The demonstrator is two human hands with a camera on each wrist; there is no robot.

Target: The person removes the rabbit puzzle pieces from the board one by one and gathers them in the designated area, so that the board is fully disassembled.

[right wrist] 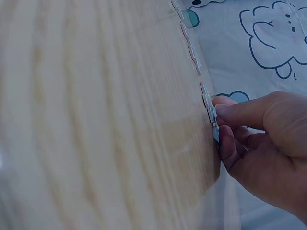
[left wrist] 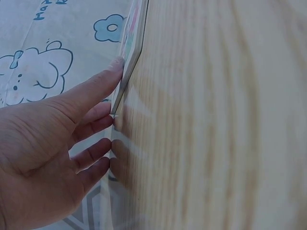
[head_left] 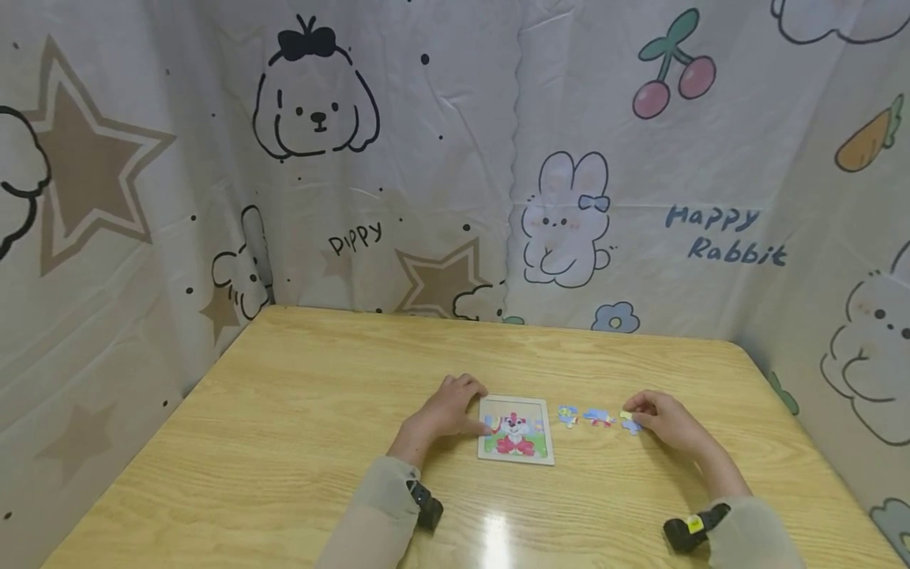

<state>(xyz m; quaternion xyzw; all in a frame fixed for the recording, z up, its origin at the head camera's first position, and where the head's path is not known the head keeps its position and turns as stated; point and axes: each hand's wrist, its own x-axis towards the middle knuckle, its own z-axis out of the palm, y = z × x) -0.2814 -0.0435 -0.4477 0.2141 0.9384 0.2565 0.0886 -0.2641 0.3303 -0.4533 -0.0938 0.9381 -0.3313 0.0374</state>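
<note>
A square picture puzzle board (head_left: 515, 458) with a pale frame lies flat on the table, showing a red and white cartoon animal. My left hand (head_left: 449, 407) is at its left side. Its thumb touches the board's edge (left wrist: 130, 67) in the left wrist view, and the other fingers rest around the far corner. To the right, my right hand (head_left: 664, 419) pinches a blue and yellow puzzle piece (head_left: 630, 427) between thumb and forefinger, low at the tabletop. The fingers partly cover that piece. Between it and the board lie two more puzzle pieces, one blue-yellow (head_left: 567, 415) and one blue-red (head_left: 599, 417).
The wood-grain table (head_left: 320, 379) extends around both hands. A printed curtain (head_left: 441, 190) hangs along its back and both sides. Black wrist cameras are strapped over the left sleeve (head_left: 380, 506) and the right sleeve (head_left: 753, 537).
</note>
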